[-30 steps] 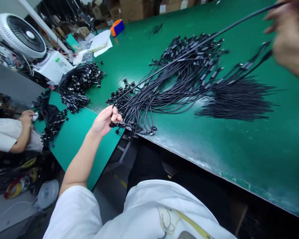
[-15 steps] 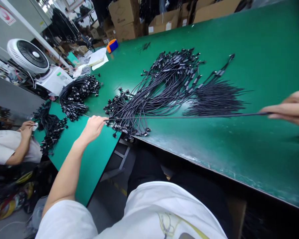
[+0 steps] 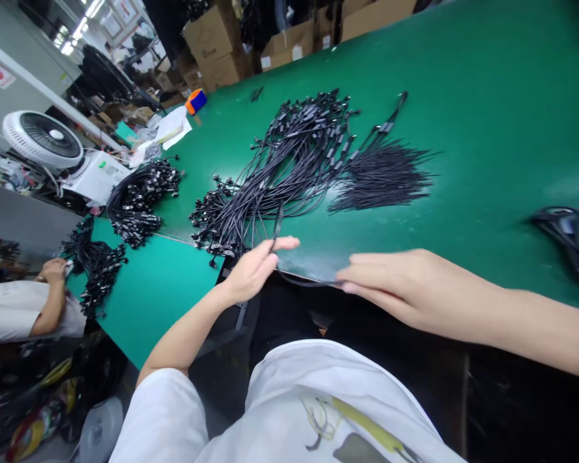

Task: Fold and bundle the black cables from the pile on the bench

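Observation:
My left hand [image 3: 257, 269] pinches a single black cable [image 3: 303, 281] at the near edge of the green table [image 3: 487, 116]. From my fingers the cable sags in a short loop across to my right hand [image 3: 395, 283], whose fingers are pressed together on its other part. Both hands hover just over the table edge, close to each other. Just beyond my left hand lies a big fanned pile of black cables with connectors [image 3: 289, 161]. To that pile's right sits a bundle of thin black wires [image 3: 381, 177].
A second coil of cables [image 3: 137, 196] lies to the left and another heap [image 3: 94, 263] on a lower green table. A co-worker's hand [image 3: 53, 270] is at far left by a white fan [image 3: 41, 138]. A blurred black coil [image 3: 567, 235] is at right. Cardboard boxes [image 3: 217, 45] stand behind.
My right hand came in from the far right toward my left, so the cable, stretched taut before, now sags in a short loop. My left hand shifted right to the table edge.

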`<state>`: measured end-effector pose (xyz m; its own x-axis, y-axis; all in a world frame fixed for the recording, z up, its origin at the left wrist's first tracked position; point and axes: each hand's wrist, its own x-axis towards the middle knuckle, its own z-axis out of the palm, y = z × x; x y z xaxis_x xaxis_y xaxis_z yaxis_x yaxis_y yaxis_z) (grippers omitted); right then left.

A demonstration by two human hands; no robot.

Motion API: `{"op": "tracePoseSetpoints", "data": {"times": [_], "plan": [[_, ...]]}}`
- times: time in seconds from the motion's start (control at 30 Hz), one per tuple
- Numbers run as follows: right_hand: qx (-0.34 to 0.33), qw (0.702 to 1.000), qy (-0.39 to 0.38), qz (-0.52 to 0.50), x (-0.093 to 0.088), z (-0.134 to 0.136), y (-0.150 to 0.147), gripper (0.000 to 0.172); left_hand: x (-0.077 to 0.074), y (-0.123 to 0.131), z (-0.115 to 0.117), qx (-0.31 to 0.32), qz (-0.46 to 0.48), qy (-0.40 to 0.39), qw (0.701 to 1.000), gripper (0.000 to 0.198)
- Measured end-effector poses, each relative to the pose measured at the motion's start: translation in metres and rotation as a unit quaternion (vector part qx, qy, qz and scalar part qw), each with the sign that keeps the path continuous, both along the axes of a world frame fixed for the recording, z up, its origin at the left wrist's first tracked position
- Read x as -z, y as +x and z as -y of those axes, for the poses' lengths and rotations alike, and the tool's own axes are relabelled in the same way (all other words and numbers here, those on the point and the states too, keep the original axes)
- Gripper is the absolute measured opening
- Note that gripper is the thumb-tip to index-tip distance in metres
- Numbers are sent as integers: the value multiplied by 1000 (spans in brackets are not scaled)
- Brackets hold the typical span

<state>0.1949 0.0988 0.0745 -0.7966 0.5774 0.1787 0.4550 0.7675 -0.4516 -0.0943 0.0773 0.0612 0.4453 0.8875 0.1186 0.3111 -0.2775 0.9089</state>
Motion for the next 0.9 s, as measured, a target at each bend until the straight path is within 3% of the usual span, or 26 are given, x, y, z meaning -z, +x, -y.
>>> {"op": "tracePoseSetpoints", "data": {"times": [0.07, 0.13, 0.23, 0.3, 0.4, 0.5, 0.6, 0.67, 0.77, 0.83, 0.9], "plan": [[43, 998, 52, -12, -12, -11, -8, 45, 4, 17, 4, 89, 4, -88, 992, 41], [108, 989, 93, -28, -14, -33, 4, 39, 8, 21, 6, 105, 19, -162, 981, 44], [139, 987, 79, -34, 4, -61, 36, 31, 9, 11, 4, 55, 92, -248, 963, 40], [140, 989, 45, -10, 22, -69, 54, 29, 6, 2, 0, 20, 185, -306, 934, 38], [169, 985, -1, 29, 45, -69, 70, 25, -4, -9, -5, -84, 309, -351, 880, 35], [222, 974, 1, 41, 52, -68, 80, 27, -12, -14, -9, -174, 359, -369, 840, 34], [247, 967, 46, 36, 49, -65, 82, 35, -16, -16, -10, -195, 375, -371, 827, 35], [219, 969, 114, 25, 47, -58, 78, 37, -16, -15, -11, -183, 386, -345, 836, 26], [113, 970, 215, 23, 44, -35, 56, 28, -10, -2, -14, -142, 370, -301, 867, 24], [14, 982, 180, 48, 40, -17, 33, 23, -1, 14, -16, -115, 329, -291, 891, 31], [-86, 990, 87, 64, 33, -5, 10, 24, 8, 34, -16, -84, 265, -280, 919, 40]]}}
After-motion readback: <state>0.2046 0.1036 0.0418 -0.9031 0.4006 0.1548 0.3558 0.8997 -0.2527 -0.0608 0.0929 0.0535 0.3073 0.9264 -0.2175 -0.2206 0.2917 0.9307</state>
